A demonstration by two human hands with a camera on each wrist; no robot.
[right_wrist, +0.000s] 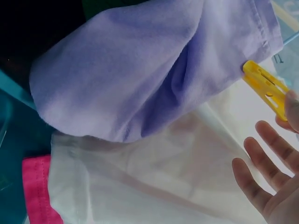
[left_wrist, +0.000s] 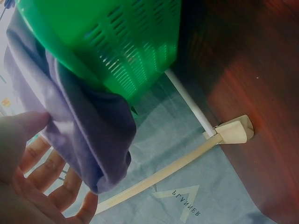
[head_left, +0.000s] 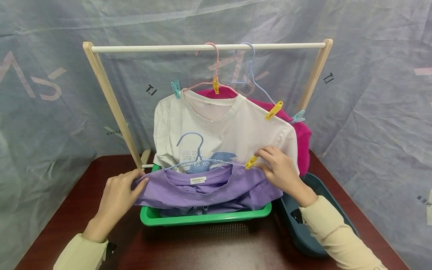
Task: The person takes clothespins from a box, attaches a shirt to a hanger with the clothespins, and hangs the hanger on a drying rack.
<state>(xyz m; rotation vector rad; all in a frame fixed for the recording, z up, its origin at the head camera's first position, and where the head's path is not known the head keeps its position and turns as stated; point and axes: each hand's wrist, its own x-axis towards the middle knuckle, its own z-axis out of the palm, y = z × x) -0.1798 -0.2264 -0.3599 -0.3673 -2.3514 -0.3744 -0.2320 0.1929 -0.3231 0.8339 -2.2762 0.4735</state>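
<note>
A purple T-shirt (head_left: 152, 189) lies partly in a green basket (head_left: 206, 219), its neckline raised toward me. Inside its collar sits a blue hanger (head_left: 202, 144), hook upward. My left hand (head_left: 118, 195) pinches the shirt's left shoulder between thumb and fingers. On the other shoulder, a yellow clothespin (head_left: 251, 162) is pinched by my right hand (head_left: 281, 172). The right wrist view shows that clothespin (right_wrist: 267, 88) with its tip on the purple fabric (right_wrist: 131, 74), beside the collar side of the sleeve. Purple cloth (left_wrist: 88, 126) hangs over my left fingers in the left wrist view.
Behind, a rack with a white bar (head_left: 141, 48) bears a white T-shirt (head_left: 219, 127) on a pink hanger (head_left: 217, 62) and a magenta garment (head_left: 303, 146) on a blue hanger (head_left: 252, 62). Clothespins (head_left: 274, 110) grip them. A dark blue basket (head_left: 303, 232) stands at right.
</note>
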